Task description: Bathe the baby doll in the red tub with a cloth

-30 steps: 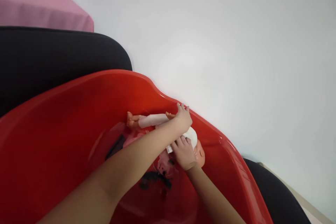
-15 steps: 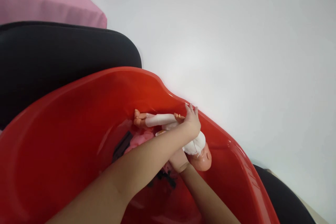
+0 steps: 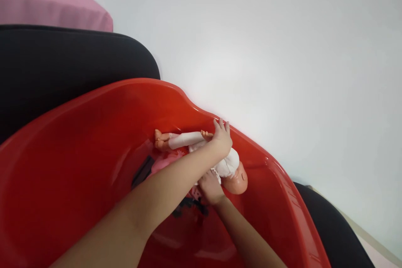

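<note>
A baby doll (image 3: 230,163) in white clothes lies on its side in a glossy red basin (image 3: 78,146), head to the right and bare feet to the left. My left hand (image 3: 222,138) reaches across the doll's upper body. Its fingers are stretched out and apart near the basin's rim. Beneath my left forearm, my right hand (image 3: 212,186) rests against the white clothing on the doll's front, fingers curled and partly hidden. Pink items (image 3: 166,160) and a black flat item (image 3: 143,170) lie beside the doll, partly covered by my left arm.
A black padded seat or backrest (image 3: 69,58) stands behind the basin on the left, another black rounded form (image 3: 333,226) at right. A pink-covered table (image 3: 59,0) is in the upper left corner. A white wall (image 3: 266,50) fills the upper right.
The whole view has shifted slightly, so things sit a little further left and higher. My right hand's fingers show more on the doll's clothing. The doll's position in the basin looks much the same.
</note>
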`<state>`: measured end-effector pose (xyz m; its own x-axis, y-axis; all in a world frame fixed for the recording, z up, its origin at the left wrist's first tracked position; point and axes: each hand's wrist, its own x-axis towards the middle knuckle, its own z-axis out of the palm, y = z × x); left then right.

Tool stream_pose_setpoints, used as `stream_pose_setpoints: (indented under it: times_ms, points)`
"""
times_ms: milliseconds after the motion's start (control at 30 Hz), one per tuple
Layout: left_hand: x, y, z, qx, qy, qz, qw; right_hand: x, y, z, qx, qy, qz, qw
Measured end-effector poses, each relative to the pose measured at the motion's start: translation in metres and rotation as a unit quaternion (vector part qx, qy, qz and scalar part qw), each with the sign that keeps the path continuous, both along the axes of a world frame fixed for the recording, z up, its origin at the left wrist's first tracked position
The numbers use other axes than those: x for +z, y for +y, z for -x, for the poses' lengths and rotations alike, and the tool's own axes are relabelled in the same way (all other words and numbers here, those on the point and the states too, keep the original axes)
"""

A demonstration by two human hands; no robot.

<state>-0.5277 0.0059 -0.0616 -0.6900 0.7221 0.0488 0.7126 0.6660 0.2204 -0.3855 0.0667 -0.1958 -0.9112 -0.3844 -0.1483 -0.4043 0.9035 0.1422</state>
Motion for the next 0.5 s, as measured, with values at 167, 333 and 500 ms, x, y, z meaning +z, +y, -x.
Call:
stream_pose_setpoints:
  times_ms: [167,333,500]
  points:
    - [0.006,-0.004,-0.002,-0.006,-0.008,0.03,1.0,0.066,0.033,-0.025,0.125,0.202,0.017,0.971]
    - [0.004,-0.004,-0.003,-0.002,0.0,0.027,1.0,0.092,0.062,-0.036,0.028,0.252,-0.027,0.967]
    - [-0.001,0.001,0.0,0.004,-0.019,-0.004,1.0,0.046,0.061,-0.043,-0.014,0.13,-0.08,0.988]
